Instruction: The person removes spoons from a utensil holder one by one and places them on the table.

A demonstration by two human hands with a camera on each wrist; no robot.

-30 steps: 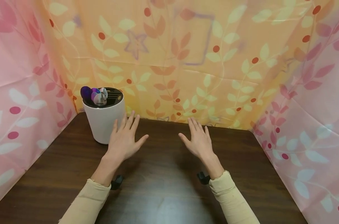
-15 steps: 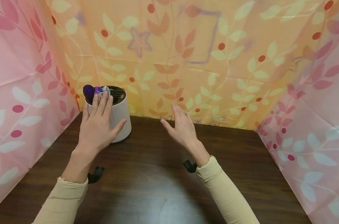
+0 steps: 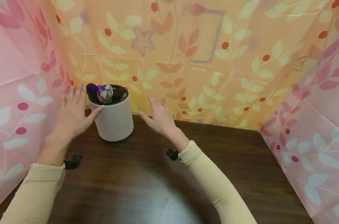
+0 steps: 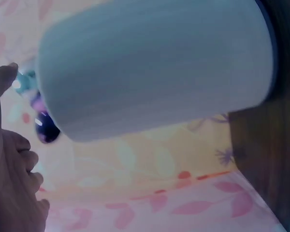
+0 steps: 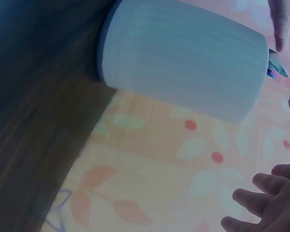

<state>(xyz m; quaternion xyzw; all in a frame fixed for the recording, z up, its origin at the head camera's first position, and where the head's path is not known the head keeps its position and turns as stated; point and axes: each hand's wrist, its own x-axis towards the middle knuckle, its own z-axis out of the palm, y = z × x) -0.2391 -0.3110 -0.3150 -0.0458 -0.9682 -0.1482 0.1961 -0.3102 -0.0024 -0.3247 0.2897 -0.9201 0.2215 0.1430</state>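
Observation:
A white round holder (image 3: 114, 123) with a black slotted top stands at the back left of the table. Several shiny rounded ends, like spoon bowls (image 3: 105, 96), stick up from its top, in purple, silver and mixed colours. My left hand (image 3: 72, 115) is spread at the holder's left side, its thumb near the rim; whether it touches cannot be told. To the right of the holder, apart from it, my right hand (image 3: 161, 119) hovers with fingers extended. In the left wrist view the holder's wall (image 4: 154, 67) fills the upper part, beside the fingers.
The dark wooden table (image 3: 147, 174) reaches back to an orange leaf-patterned cloth (image 3: 203, 77). Pink patterned cloth (image 3: 15, 93) hangs at the left, near my left forearm, and another pink cloth (image 3: 318, 130) hangs at the right.
My left hand has moved left, passing in front of the holder to its left side. My right hand has moved left towards the holder. The holder stays standing in place.

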